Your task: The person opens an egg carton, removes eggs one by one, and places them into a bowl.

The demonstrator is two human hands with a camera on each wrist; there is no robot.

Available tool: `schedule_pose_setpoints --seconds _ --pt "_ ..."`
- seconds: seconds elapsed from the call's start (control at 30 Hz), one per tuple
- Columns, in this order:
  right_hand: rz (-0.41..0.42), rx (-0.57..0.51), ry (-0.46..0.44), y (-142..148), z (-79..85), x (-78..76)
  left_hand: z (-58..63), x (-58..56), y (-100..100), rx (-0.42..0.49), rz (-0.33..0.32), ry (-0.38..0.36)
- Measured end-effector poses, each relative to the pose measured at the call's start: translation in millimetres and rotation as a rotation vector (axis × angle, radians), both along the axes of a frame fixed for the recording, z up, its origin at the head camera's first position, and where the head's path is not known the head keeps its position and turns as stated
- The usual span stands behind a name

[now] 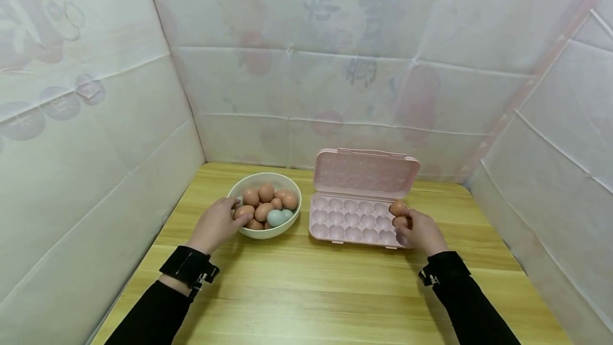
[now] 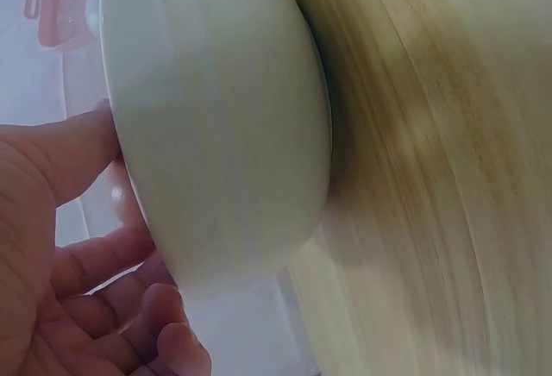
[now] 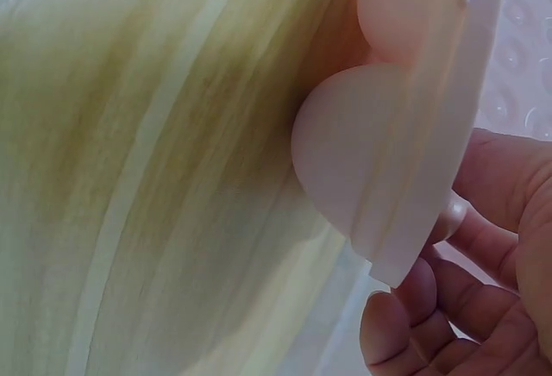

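Observation:
A pale cream bowl [image 1: 298,212] holds several brown eggs [image 1: 266,192] and two pale blue-green eggs [image 1: 275,218]. My left hand [image 1: 217,223] reaches over its left rim, thumb and fingers around a brown egg [image 1: 245,212]. In the left wrist view, the bowl's outer wall [image 2: 216,126] hides most of that egg. My right hand [image 1: 423,232] is at the right end of a pink egg box [image 1: 325,243], holding a brown egg [image 1: 400,222] between thumb and fingers over the end cups. Just behind it, another brown egg [image 1: 398,208] sits in the back corner cup.
The egg box's lid [image 1: 366,174] stands raised at the back, and rows of round cups [image 1: 351,219] face up. Bowl and box stand on a wooden table [image 1: 306,292]. Printed white sheets [image 1: 306,89] hang behind the table and along both sides.

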State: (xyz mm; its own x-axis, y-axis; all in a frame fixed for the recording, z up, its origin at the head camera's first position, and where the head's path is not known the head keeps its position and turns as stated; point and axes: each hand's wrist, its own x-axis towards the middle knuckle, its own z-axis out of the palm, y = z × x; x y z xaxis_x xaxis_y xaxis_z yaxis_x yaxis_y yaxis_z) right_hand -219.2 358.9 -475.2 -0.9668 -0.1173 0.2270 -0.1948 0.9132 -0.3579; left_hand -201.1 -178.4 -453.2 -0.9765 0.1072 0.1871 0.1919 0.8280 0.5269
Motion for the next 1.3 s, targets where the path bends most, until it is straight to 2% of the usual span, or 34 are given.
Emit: schedule_pose_setpoints --seconds 0.17,0.3,0.5,0.63,0.77,0.9,1.07,1.3 --pt "0.003 0.027 0.021 -1 -1.3 -1.2 2.9 4.8 -1 0.002 0.004 0.014" --pt "0.004 0.045 0.024 0 -2.4 -2.4 8.0 12.6 0 0.006 0.005 0.072" --pt "0.001 0.041 0.017 -1 -1.8 0.0 13.2 26.7 12 -0.001 -0.036 0.248" --pt "-0.007 0.045 0.005 -1 -2.5 0.1 13.5 36.9 26 0.011 -0.093 0.360" --pt "-0.015 0.036 -0.007 -2 -2.9 0.1 12.1 46.6 39 0.021 -0.159 0.438" --pt "-0.023 0.024 -0.011 -1 -2.1 1.5 9.4 55.7 51 0.036 -0.203 0.442" --pt "-0.030 0.016 -0.013 -2 1.9 6.2 3.6 66.0 65 0.096 -0.241 0.370" --pt "-0.027 -0.001 0.003 -7 9.6 15.8 -5.8 72.9 80 0.218 -0.291 0.283"
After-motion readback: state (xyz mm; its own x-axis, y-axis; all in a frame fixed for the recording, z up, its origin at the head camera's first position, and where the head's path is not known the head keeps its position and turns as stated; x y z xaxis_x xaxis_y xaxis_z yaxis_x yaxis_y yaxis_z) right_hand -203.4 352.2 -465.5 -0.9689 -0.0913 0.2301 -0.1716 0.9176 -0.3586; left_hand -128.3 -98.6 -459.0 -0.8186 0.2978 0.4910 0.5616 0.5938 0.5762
